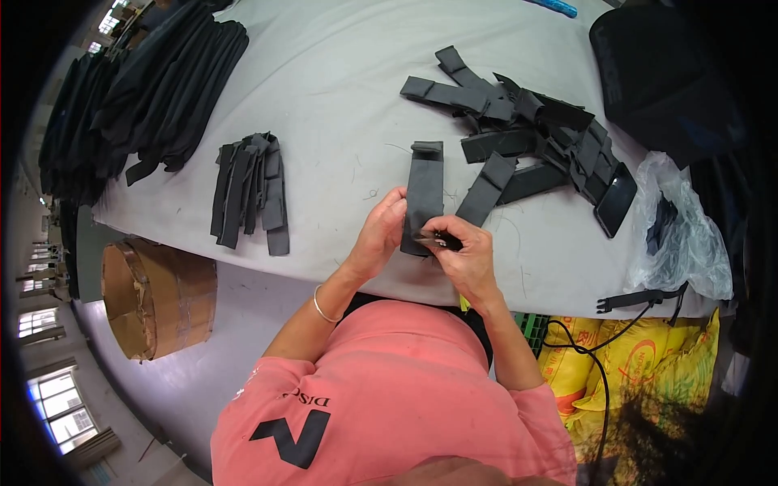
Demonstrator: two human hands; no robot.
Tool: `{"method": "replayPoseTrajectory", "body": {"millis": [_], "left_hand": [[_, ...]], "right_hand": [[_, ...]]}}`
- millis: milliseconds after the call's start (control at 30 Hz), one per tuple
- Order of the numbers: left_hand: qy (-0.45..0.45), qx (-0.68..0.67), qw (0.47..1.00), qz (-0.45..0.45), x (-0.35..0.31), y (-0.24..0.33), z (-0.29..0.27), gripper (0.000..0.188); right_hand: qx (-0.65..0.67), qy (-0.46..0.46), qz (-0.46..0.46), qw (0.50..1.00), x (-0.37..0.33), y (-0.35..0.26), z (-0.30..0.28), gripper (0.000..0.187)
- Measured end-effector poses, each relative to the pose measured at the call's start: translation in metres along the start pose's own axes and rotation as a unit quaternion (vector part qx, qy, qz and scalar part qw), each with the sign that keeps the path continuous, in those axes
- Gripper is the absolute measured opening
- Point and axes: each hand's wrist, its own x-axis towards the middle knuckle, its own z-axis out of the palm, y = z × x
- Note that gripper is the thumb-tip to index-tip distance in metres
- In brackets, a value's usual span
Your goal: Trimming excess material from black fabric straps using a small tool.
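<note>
A dark grey fabric strip (425,182) with a folded far end lies lengthwise in front of me on the table. My left hand (382,235) pinches its left edge, fingers closed. In my right hand (466,257) is a small pair of thread snips (434,240), held over the strip's near end. The fingers cover most of the snips, so only the metal blades show. Right of the strip lies a loose heap of similar fabric strips (498,142), one of them close to my right hand. To the left sits a neater bundle of strips (251,190).
Large stacks of dark fabric pieces (174,81) fill the table's far left. At the right are a phone (616,200), a clear plastic bag (685,235), a black buckle strap (640,300) and a black bag (664,81). A cardboard drum (162,300) and yellow sacks (640,364) stand below.
</note>
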Motion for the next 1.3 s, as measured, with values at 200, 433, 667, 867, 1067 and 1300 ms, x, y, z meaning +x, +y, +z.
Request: {"method": "replayPoseTrajectory", "body": {"millis": [200, 433, 667, 867, 1067, 1300], "left_hand": [[0.057, 0.125, 0.99, 0.045, 0.006, -0.008, -0.007, 0.022], [0.06, 0.114, 0.991, 0.034, 0.004, -0.004, -0.003, 0.024], [0.055, 0.11, 0.992, 0.033, 0.004, -0.005, 0.0, 0.023], [0.054, 0.117, 0.991, 0.024, 0.004, -0.002, 0.004, 0.021], [0.055, 0.127, 0.99, 0.003, 0.002, 0.0, 0.004, 0.023], [0.041, 0.231, 0.969, 0.082, 0.005, -0.011, -0.007, 0.02]], "right_hand": [[0.05, -0.007, 0.064, 0.997, -0.004, 0.004, -0.01, 0.022], [-0.04, 0.063, 0.067, 0.995, 0.001, 0.015, -0.019, 0.02], [-0.131, 0.123, -0.055, 0.982, 0.003, 0.012, -0.016, 0.018], [-0.245, 0.137, -0.13, 0.951, 0.007, 0.007, -0.016, 0.015], [-0.275, 0.117, -0.139, 0.944, 0.01, 0.009, -0.02, 0.012], [-0.137, 0.086, -0.049, 0.986, 0.009, -0.001, -0.009, 0.014]]}}
